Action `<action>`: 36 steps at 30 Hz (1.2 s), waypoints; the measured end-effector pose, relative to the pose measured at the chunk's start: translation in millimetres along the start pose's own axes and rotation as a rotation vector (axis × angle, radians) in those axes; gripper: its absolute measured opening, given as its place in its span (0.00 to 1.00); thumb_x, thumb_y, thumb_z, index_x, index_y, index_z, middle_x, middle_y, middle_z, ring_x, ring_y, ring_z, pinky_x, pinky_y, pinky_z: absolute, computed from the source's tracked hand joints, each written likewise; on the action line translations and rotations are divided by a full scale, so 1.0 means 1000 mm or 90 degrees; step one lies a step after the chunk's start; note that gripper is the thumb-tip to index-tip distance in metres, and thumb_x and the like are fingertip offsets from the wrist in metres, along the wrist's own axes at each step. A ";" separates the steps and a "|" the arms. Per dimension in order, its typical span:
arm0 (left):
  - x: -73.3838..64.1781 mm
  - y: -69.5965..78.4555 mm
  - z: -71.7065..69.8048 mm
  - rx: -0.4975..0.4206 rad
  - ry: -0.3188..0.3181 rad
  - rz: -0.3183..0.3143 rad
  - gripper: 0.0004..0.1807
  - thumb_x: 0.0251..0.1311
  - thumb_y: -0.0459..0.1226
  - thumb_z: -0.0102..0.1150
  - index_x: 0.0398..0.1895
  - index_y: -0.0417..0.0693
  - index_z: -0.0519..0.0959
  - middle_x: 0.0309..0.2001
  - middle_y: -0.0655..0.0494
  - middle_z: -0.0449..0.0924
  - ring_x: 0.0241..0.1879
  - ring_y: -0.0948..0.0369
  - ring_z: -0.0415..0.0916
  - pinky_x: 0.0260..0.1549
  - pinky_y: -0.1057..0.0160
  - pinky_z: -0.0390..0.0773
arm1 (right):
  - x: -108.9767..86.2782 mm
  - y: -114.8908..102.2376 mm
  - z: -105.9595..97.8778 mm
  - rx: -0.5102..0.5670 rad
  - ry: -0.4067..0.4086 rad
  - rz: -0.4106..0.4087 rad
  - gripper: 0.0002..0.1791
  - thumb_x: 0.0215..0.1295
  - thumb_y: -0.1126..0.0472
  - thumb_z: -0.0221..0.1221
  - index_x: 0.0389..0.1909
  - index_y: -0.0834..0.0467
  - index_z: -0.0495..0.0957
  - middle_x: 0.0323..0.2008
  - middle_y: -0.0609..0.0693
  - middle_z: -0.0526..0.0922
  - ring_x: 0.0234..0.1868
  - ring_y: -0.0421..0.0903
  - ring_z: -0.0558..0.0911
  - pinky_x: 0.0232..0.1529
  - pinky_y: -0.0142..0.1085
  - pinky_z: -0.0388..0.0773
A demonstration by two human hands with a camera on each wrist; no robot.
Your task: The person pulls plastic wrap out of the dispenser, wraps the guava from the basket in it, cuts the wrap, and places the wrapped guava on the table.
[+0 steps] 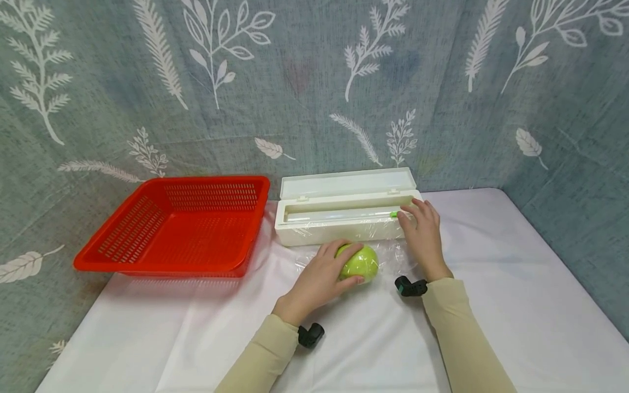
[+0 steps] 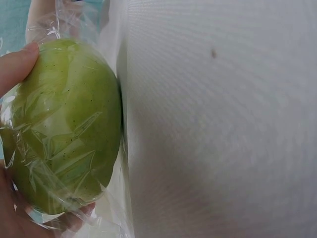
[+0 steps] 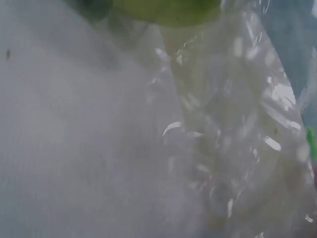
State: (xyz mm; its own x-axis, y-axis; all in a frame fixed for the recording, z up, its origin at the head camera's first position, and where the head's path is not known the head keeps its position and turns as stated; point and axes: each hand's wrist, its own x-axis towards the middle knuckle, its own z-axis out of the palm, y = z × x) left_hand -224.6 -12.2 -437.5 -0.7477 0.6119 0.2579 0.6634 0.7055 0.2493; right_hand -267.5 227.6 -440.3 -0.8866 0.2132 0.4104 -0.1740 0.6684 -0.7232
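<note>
A green apple (image 1: 361,263), with clear cling film (image 2: 74,134) stretched over it, sits on the white cloth. My left hand (image 1: 319,275) grips it from the left, thumb and fingers around its side. Behind it stands a white cling film dispenser box (image 1: 344,233), lid raised, with a film roll inside. Film runs from the box's front down to the apple. My right hand (image 1: 423,237) is at the box's right end, its thumb beside a small green slider (image 1: 394,214). Loose, wrinkled film fills much of the right wrist view, where the right fingers are mostly out of sight.
A red plastic basket (image 1: 236,267) stands to the left of the box. A leaf-patterned curtain (image 1: 314,109) hangs behind the table and along both sides. White cloth (image 1: 516,284) covers the tabletop. Each wrist carries a small black camera (image 1: 310,335).
</note>
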 end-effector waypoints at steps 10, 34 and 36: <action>0.002 0.002 0.002 0.000 0.001 0.010 0.36 0.52 0.62 0.47 0.65 0.65 0.57 0.59 0.56 0.59 0.57 0.58 0.56 0.51 0.57 0.65 | -0.006 -0.010 0.008 -0.114 0.001 0.045 0.32 0.54 0.41 0.57 0.50 0.64 0.72 0.63 0.59 0.56 0.66 0.57 0.43 0.59 0.57 0.46; 0.002 0.001 0.003 0.001 0.006 0.004 0.37 0.52 0.63 0.46 0.65 0.65 0.56 0.60 0.55 0.58 0.58 0.57 0.56 0.53 0.56 0.64 | -0.008 -0.007 0.014 -0.062 0.038 -0.008 0.21 0.56 0.49 0.59 0.48 0.55 0.78 0.65 0.61 0.51 0.66 0.57 0.39 0.58 0.59 0.44; 0.003 0.001 0.003 -0.001 0.012 0.004 0.36 0.52 0.62 0.47 0.65 0.64 0.56 0.60 0.55 0.58 0.58 0.58 0.55 0.53 0.57 0.64 | -0.006 -0.008 0.014 -0.074 0.026 -0.012 0.21 0.57 0.48 0.58 0.48 0.54 0.78 0.65 0.60 0.52 0.66 0.57 0.38 0.57 0.60 0.45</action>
State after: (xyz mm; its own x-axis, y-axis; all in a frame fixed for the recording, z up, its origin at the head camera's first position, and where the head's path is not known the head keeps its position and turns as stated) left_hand -225.8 -8.7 -438.9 -0.7431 0.6095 0.2763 0.6678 0.7016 0.2485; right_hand -266.4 210.7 -444.6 -0.8651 0.2265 0.4475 -0.1384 0.7499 -0.6469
